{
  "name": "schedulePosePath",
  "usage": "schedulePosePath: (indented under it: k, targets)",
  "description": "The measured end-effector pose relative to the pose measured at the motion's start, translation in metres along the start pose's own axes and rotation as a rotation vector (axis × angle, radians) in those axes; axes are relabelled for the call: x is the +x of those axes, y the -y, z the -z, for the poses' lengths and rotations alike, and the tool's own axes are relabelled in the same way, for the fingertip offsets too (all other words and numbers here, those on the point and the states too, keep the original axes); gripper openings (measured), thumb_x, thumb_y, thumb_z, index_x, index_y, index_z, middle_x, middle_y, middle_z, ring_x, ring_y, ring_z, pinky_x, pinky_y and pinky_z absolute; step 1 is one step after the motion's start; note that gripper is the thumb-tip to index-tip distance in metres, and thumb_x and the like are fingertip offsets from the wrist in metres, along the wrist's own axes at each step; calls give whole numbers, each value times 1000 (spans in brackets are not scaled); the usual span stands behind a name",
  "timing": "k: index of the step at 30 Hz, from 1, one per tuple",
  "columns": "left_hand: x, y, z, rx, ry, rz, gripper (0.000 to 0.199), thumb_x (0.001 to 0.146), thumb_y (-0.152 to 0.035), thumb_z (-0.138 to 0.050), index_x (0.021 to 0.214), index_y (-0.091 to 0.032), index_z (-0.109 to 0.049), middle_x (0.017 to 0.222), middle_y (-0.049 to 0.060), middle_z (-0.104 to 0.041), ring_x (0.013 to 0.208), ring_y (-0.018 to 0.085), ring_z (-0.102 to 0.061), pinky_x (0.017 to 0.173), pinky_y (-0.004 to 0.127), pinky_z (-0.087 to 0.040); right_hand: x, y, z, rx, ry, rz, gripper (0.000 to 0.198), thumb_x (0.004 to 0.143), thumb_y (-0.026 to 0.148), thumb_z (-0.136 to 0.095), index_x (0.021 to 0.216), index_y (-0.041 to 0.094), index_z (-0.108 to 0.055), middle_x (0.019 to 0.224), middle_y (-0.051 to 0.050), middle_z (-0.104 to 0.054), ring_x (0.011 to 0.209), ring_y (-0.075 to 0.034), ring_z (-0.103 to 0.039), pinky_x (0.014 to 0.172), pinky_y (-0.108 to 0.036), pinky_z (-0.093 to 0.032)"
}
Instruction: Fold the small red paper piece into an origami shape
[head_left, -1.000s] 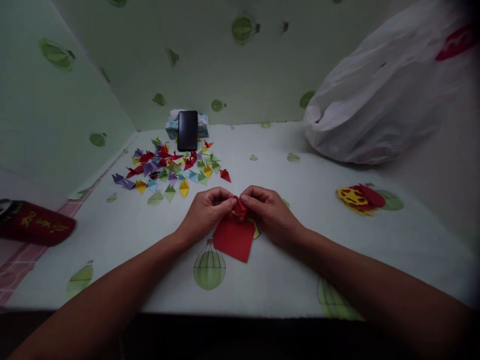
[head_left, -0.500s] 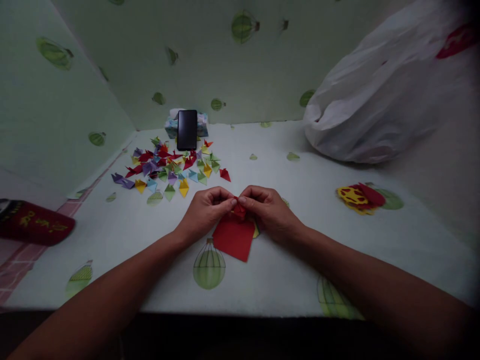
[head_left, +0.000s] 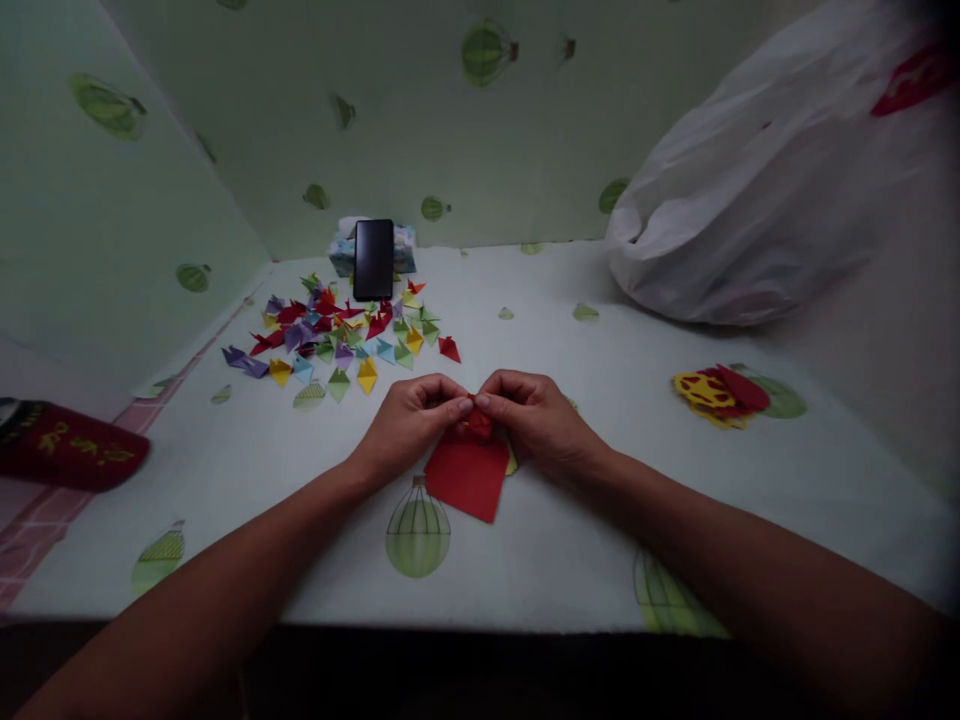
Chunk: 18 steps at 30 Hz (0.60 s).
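Between my fingertips is a small folded piece of red paper [head_left: 478, 424]. My left hand [head_left: 420, 415] pinches its left side, thumb against fingers. From the right, my right hand [head_left: 536, 420] pinches the same piece, so both thumbs almost meet at its top. The fingers hide much of the fold. Just below lies a flat square of red paper [head_left: 469, 478] on the table, with a yellowish edge of other paper [head_left: 512, 460] showing at its right. Beyond my left hand spreads a pile of small folded paper cranes [head_left: 337, 335] in several colours.
A dark phone [head_left: 373, 260] leans on a tissue box [head_left: 341, 250] behind the cranes. At the left lies a red can [head_left: 75, 447]. A large white plastic bag [head_left: 720, 220] bulges at the back right, with yellow and red cut-out pieces [head_left: 709, 392] in front of it.
Both hands stay in nearly the same place, still pinching the red piece. The fold between the thumbs has shifted very slightly; nothing else has visibly moved.
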<state>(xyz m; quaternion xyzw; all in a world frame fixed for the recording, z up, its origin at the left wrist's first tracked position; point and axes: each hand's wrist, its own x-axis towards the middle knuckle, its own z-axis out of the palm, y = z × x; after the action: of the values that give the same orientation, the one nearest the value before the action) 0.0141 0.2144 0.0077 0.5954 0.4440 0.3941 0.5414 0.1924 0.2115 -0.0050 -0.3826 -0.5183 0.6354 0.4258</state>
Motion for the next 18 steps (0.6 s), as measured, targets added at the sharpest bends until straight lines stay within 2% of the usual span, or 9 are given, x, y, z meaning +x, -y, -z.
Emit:
schedulePosePath:
  k: [7,12,18]
  targets:
    - [0,1,1,9,41,17,21,79,-35,-72,76,-15,-67,66,1,-66,61,12,-59,61,24,-47,-1,3,0,-142,-19,44,27,82,36,-69,65,19,-57,59,2,-59,51,-9,-47,48,-22,-36]
    - [-1,0,1,22,61,-30,24,82,-38,-70,74,-15,-66,65,0,-65,60,11,-57,61,23,-45,-1,3,0,-117,26,56,28,82,38,-70,65,18,-59,63,1,-61,56,-10,-52,52,-23,-39]
    - [-1,-1,-1,64,-64,-66,23,82,-36,-67,72,-16,-64,64,0,-64,59,11,-56,60,24,-45,-2,-6,0,6,79,0,31,85,46,-70,72,19,-61,61,1,-61,55,-11,-55,54,-24,-41]
